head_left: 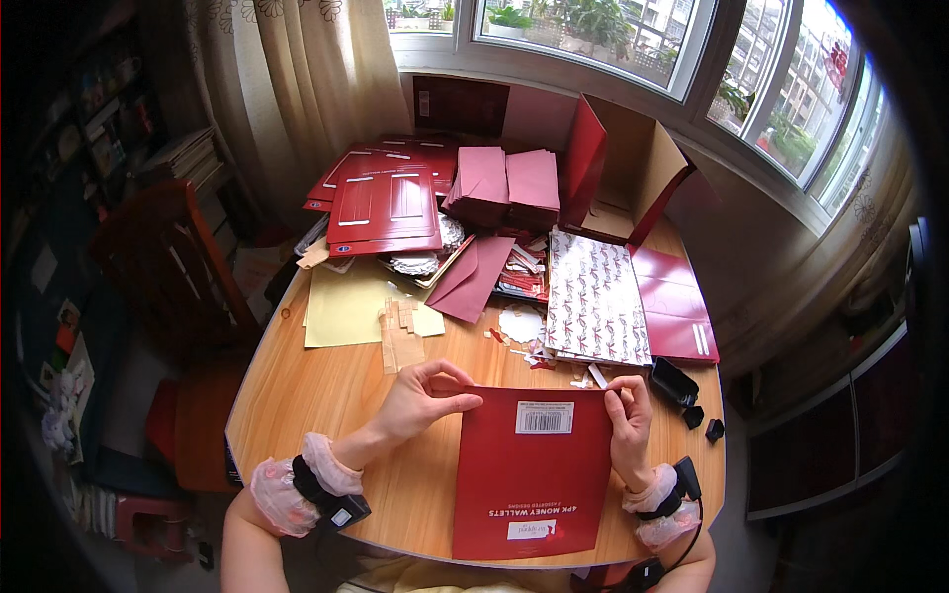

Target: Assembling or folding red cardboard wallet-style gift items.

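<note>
A flat dark red card sheet (pixel 534 469) with a white barcode label near its top edge is in front of me, close to the table's front edge. Its printing is upside down from my side. My left hand (pixel 420 403) pinches the upper left corner between thumb and fingers. At the upper right corner, my right hand (pixel 630 420) grips the sheet the same way. Beyond the sheet lie a white patterned sheet (pixel 598 296) and a pile of paper scraps (pixel 522 324).
Red printed folders (pixel 386 208) are stacked at the back left, beside bundles of pink envelopes (pixel 481 178). An opened red box (pixel 633 178) stands at the back right. Yellow paper (pixel 341 306) lies left; a small black case (pixel 674 382) sits by the right edge.
</note>
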`<state>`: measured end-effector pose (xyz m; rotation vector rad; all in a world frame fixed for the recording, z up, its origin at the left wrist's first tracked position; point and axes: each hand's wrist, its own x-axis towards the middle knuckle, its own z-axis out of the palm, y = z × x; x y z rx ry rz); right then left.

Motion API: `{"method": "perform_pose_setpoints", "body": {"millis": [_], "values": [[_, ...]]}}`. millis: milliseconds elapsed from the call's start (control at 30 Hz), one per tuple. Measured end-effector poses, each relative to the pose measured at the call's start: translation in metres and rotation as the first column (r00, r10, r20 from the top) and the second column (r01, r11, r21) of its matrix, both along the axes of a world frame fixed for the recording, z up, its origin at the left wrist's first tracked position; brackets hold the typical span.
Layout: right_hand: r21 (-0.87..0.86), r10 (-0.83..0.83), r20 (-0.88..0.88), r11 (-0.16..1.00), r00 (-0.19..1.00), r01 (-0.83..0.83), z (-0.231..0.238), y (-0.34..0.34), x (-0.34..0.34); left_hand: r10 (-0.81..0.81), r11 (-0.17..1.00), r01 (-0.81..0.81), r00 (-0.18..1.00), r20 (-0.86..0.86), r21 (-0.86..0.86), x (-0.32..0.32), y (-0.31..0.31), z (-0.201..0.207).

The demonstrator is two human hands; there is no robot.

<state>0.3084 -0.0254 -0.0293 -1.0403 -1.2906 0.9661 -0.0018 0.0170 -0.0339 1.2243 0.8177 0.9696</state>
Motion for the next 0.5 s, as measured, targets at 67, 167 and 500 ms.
{"method": "perform_pose_setpoints", "body": {"millis": [67,167,500], "values": [[-0.014,0.004,-0.015,1.000,1.000,-0.004,0.002,0.001,-0.002,-0.018,1.000,0.018,1.000,-0.002,-0.010,0.000,0.000,0.000],[-0.023,-0.003,-0.021,1.000,1.000,0.003,0.002,0.001,-0.002,-0.111,0.993,0.111,0.994,0.012,-0.043,0.000,0.002,-0.002],[-0.100,0.020,-0.167,0.994,0.986,-0.037,-0.001,0.007,-0.005,-0.220,0.973,0.225,0.972,0.087,-0.050,0.014,0.001,0.001]]}}
